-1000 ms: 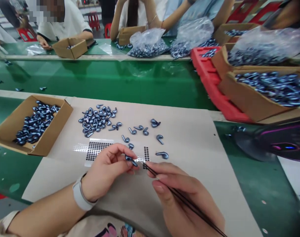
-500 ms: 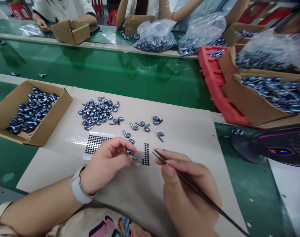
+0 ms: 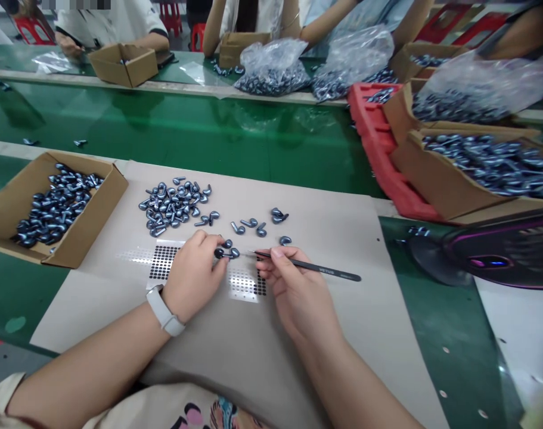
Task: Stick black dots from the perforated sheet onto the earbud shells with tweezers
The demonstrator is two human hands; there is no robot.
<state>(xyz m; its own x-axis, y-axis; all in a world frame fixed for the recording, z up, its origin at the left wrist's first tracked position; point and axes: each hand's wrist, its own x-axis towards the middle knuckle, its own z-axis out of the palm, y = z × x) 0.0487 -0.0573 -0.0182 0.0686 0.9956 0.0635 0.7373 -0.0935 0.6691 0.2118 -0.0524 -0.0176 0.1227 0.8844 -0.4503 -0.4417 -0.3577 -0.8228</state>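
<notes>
Right, the left hand (image 3: 195, 274) has a glossy dark-blue, earbud-shaped piece (image 3: 229, 254) pinched at its fingertips, just above the beige work sheet (image 3: 369, 316). Right hand (image 3: 302, 295) is at 4 o'clock from that piece, closed on slim black metal tweezers (image 3: 316, 266), tips aimed at 9 o'clock, just short of it; can't tell if they carry anything, too small. Directions below are from the held piece. Clear film with rows of black dots (image 3: 242, 291) sits at 5, near the right hand's fingers; second black-dotted strip (image 3: 161, 262) at 9, partly behind the left hand. Heap of matching blue pieces (image 3: 175, 205) at 10, loose blue pieces (image 3: 261, 229) strung out at 1 to 2. Open brown cardboard tray (image 3: 92, 229), also loaded with blue pieces, between 9 and 10. Red plastic crate (image 3: 376, 140) at 2, brown cardboard box (image 3: 432, 173) of blue pieces beyond it. Pale-grey band (image 3: 164, 313) on left wrist.
</notes>
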